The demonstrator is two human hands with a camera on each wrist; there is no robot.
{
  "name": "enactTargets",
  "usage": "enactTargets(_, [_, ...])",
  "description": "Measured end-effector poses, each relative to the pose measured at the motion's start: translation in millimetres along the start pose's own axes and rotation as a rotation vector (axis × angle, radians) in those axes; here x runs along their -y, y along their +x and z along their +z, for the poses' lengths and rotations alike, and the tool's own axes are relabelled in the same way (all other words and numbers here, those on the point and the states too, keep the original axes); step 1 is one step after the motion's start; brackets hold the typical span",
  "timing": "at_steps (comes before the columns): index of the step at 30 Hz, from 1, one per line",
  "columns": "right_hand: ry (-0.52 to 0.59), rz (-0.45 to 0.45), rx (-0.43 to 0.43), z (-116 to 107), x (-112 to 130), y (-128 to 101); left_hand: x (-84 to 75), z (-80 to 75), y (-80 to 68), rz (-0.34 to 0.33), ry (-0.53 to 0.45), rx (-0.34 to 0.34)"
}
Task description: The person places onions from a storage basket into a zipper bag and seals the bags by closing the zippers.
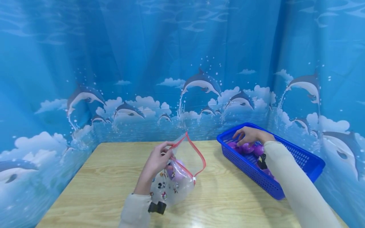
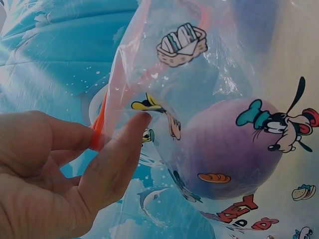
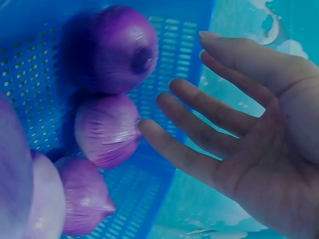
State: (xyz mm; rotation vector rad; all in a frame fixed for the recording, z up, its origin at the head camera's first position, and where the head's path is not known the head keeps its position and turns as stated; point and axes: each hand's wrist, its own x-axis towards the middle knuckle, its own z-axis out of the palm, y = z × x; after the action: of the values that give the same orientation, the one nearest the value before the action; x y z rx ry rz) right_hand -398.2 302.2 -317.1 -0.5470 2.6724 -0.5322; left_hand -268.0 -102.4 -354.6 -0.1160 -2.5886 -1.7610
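My left hand point(image 1: 158, 158) pinches the red zip edge of a clear zip bag point(image 1: 182, 196), whose mouth gapes toward the right. Cartoon figures are printed on the bag, and through the plastic in the left wrist view shows a round purple thing point(image 2: 227, 154). Over the far end of the blue basket point(image 1: 242, 167), my right hand point(image 1: 249, 134) has its fingers spread and relaxed, holding nothing. Purple onions lie beneath it; the right wrist view shows a dark onion point(image 3: 119, 50), a wrinkled onion point(image 3: 107, 130) near a fingertip, and a pointed onion point(image 3: 84, 196).
The basket stands at the right of the wooden table point(image 1: 114, 171), partly covered by my right sleeve point(image 1: 296, 180). Paler purple rounded things point(image 3: 47, 199) lie at the left in the right wrist view. A blue dolphin curtain point(image 1: 159, 63) hangs behind the table.
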Motion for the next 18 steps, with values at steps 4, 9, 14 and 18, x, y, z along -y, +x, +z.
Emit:
enactTargets(4, [0.021,0.007,0.011,1.2,-9.9,4.6,0.0,0.6,0.3,-0.005,-0.005,0.003])
enactTargets(9, [0.055,0.013,0.014,3.9,-21.4,9.7,-0.4,0.5,0.9,-0.01,-0.003,0.004])
enactTargets(14, [0.04,0.013,0.008,9.0,-26.8,16.3,-0.5,0.0,0.7,-0.012,-0.002,0.004])
enactTargets(18, [0.022,0.032,0.003,13.4,-27.8,21.1,-0.1,0.0,0.6,-0.015,0.0,0.004])
